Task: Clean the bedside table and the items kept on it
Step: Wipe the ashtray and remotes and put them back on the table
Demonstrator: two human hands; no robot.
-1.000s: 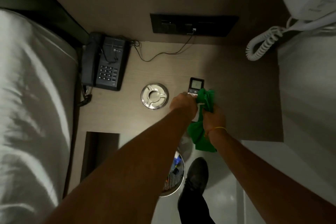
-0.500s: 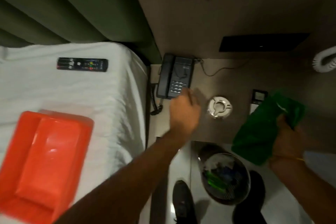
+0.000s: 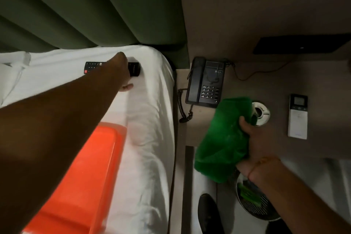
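Note:
My left hand point(image 3: 121, 71) reaches across the white bed and lies over the middle of a black TV remote point(image 3: 133, 69). Both ends of the remote show, and my fingers are hidden behind the hand. My right hand point(image 3: 254, 138) grips a bunched green cloth point(image 3: 222, 138) above the front of the wooden bedside table point(image 3: 266, 85). On the table stand a black telephone point(image 3: 206, 81), a round metal ashtray point(image 3: 263, 112) partly behind the cloth, and a white remote with a small screen point(image 3: 297, 118).
An orange plastic tray point(image 3: 85, 176) lies on the bed point(image 3: 152, 119) under my left forearm. A padded green headboard point(image 3: 95, 5) rises behind the bed. A mesh waste bin point(image 3: 254, 203) and my shoe point(image 3: 208, 213) are on the floor below the table. A dark socket panel point(image 3: 300, 43) sits on the wall.
My left hand let go of the white remote, swung left past the telephone and now lies on the black remote on the bed. My right hand carried the cloth left, over the ashtray.

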